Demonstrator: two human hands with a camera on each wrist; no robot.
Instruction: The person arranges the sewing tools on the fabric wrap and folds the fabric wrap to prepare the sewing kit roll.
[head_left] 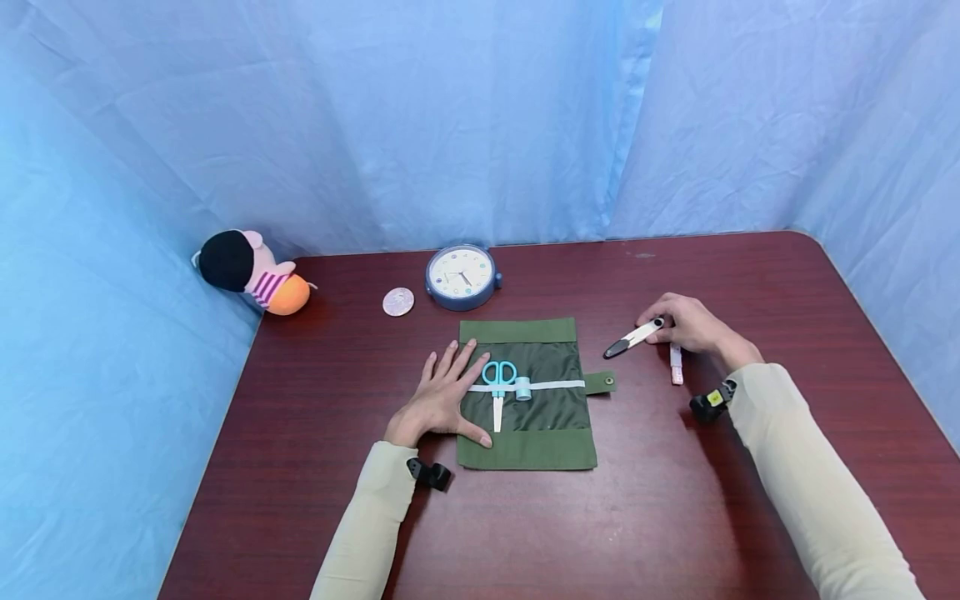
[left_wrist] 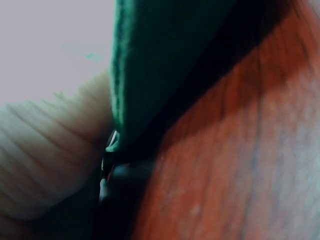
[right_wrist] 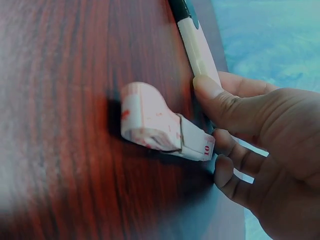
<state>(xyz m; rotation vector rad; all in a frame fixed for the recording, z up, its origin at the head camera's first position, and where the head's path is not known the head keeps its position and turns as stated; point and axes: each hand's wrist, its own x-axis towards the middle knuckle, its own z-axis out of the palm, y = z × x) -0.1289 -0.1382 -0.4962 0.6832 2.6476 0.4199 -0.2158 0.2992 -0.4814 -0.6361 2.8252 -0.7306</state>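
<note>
Green cloth pouch (head_left: 525, 451): spread flat on the dark red bench (head_left: 315, 400), its button tab (head_left: 600, 382) pointing right.
Left hand (head_left: 441, 400): rests on the pouch's left side, fingers spread wide, gripping nothing.
Right hand (head_left: 693, 327): right of the pouch, thumb and fingers closed in a pinch on the white-and-black tool (head_left: 634, 337), whose dark end points toward the pouch.
Tape measure (head_left: 677, 365): folded and banded on the bench just below the right hand, a red "10" showing in the right wrist view; whether fingertips touch it, one cannot tell.
Scissors (head_left: 498, 408): light-blue handles away from the person, blades toward the near flap, beside a blue spool (head_left: 522, 389), both at the white strap (head_left: 558, 385).
Background: round clock (head_left: 462, 273), pale disc (head_left: 398, 302), plush toy (head_left: 262, 279) at far left, blue curtain (head_left: 450, 125) behind.
</note>
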